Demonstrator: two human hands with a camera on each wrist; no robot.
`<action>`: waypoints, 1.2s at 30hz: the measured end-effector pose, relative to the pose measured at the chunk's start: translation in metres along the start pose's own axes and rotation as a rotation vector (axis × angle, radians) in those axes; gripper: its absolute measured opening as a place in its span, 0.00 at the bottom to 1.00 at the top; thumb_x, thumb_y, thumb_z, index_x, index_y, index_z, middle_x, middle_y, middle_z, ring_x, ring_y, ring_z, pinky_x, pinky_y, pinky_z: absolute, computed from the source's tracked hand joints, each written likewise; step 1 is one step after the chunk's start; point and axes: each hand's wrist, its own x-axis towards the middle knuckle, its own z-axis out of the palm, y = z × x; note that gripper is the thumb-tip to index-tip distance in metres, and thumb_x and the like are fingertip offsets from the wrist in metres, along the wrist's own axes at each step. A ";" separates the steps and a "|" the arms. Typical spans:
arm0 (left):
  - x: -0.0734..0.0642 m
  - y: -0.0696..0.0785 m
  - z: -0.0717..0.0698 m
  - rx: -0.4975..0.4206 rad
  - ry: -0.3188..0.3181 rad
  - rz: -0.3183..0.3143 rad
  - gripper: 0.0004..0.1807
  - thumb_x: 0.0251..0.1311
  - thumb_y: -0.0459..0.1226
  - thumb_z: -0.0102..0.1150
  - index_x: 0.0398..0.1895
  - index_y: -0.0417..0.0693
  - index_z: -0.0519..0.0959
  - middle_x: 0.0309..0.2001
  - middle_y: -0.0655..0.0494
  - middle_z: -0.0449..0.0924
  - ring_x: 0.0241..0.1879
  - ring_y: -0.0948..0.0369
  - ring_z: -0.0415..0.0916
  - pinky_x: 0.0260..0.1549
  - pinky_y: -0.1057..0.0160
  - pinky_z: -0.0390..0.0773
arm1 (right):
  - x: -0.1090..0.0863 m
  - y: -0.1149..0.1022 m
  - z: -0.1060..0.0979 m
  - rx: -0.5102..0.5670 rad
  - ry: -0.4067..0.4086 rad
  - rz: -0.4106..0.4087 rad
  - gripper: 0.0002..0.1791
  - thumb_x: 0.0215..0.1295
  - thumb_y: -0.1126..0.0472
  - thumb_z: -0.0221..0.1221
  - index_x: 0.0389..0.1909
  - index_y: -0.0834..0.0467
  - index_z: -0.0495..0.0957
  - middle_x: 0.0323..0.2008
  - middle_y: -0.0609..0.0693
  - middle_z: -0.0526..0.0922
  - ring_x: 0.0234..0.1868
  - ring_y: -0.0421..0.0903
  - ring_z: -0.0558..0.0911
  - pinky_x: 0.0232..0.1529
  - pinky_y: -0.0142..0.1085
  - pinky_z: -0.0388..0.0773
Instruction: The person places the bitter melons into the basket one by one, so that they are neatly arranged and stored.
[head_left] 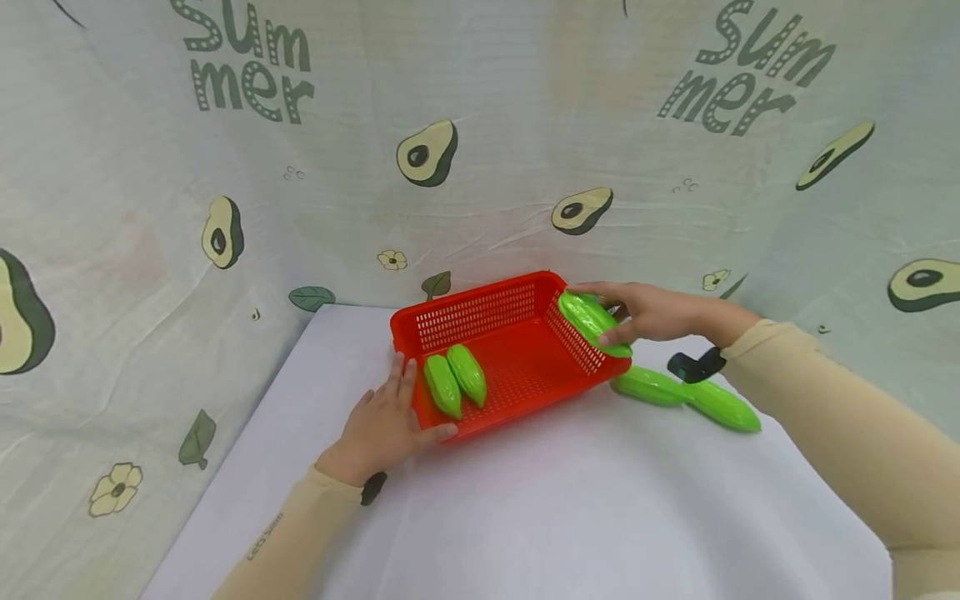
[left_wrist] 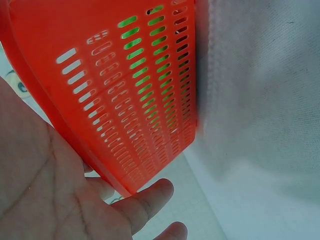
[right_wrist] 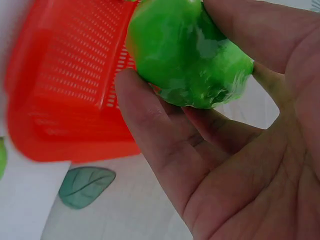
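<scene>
My right hand (head_left: pixel 651 312) grips a glossy green ridged fruit, long and pointed like a star fruit (head_left: pixel 588 320), over the right end of a red plastic basket (head_left: pixel 517 402). In the right wrist view the fingers and thumb are round the green fruit (right_wrist: pixel 187 55). At the basket's left end my left hand (head_left: pixel 386 429) rests against the rim, its fingers extended and the thumb along the front edge. The left wrist view shows the basket's slotted wall (left_wrist: pixel 115 95) beside the palm. Two similar green fruits (head_left: pixel 442 386) lie side by side inside the basket, at the left.
Two more green fruits (head_left: pixel 723 406) lie end to end on the white table (head_left: pixel 555 508), right of the basket and below my right wrist. A pale cloth (head_left: pixel 495 100) printed with avocados and lettering hangs behind and at both sides.
</scene>
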 end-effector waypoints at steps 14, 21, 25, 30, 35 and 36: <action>0.004 0.001 0.001 0.012 0.001 -0.004 0.68 0.35 0.81 0.31 0.72 0.43 0.39 0.72 0.45 0.33 0.66 0.46 0.50 0.55 0.39 0.60 | 0.114 -0.021 0.017 0.114 -0.093 0.047 0.46 0.53 0.56 0.67 0.69 0.38 0.52 0.57 0.54 0.61 0.53 0.55 0.69 0.39 0.42 0.79; 0.002 0.001 -0.001 0.017 -0.006 0.003 0.68 0.36 0.80 0.31 0.72 0.41 0.40 0.72 0.44 0.34 0.66 0.46 0.50 0.55 0.39 0.60 | 0.147 -0.018 0.051 0.152 -0.147 0.149 0.43 0.55 0.59 0.66 0.69 0.38 0.55 0.54 0.55 0.63 0.52 0.53 0.68 0.41 0.43 0.78; 0.002 0.001 -0.001 0.023 -0.011 0.003 0.67 0.36 0.80 0.31 0.72 0.41 0.40 0.72 0.44 0.33 0.67 0.46 0.49 0.55 0.39 0.60 | 0.158 -0.016 0.066 0.199 -0.177 0.188 0.42 0.57 0.60 0.64 0.69 0.37 0.54 0.56 0.54 0.62 0.53 0.53 0.67 0.43 0.46 0.77; 0.002 0.000 -0.001 0.028 -0.008 0.006 0.67 0.36 0.80 0.31 0.72 0.41 0.39 0.72 0.44 0.33 0.67 0.46 0.49 0.55 0.39 0.60 | 0.165 -0.008 0.080 0.252 -0.239 0.248 0.43 0.57 0.64 0.63 0.69 0.36 0.55 0.62 0.52 0.56 0.53 0.53 0.69 0.44 0.46 0.77; 0.002 0.001 0.000 0.021 0.008 0.012 0.67 0.37 0.80 0.32 0.72 0.41 0.40 0.72 0.43 0.34 0.65 0.45 0.52 0.55 0.39 0.60 | 0.166 -0.007 0.089 0.219 -0.288 0.254 0.41 0.57 0.64 0.63 0.68 0.36 0.57 0.63 0.52 0.55 0.52 0.52 0.70 0.43 0.44 0.77; 0.002 0.000 0.000 0.018 0.014 0.018 0.67 0.37 0.80 0.32 0.72 0.40 0.41 0.72 0.43 0.35 0.65 0.45 0.53 0.54 0.38 0.60 | 0.166 -0.008 0.090 0.211 -0.292 0.248 0.41 0.57 0.63 0.63 0.68 0.37 0.57 0.63 0.52 0.55 0.52 0.52 0.71 0.42 0.43 0.78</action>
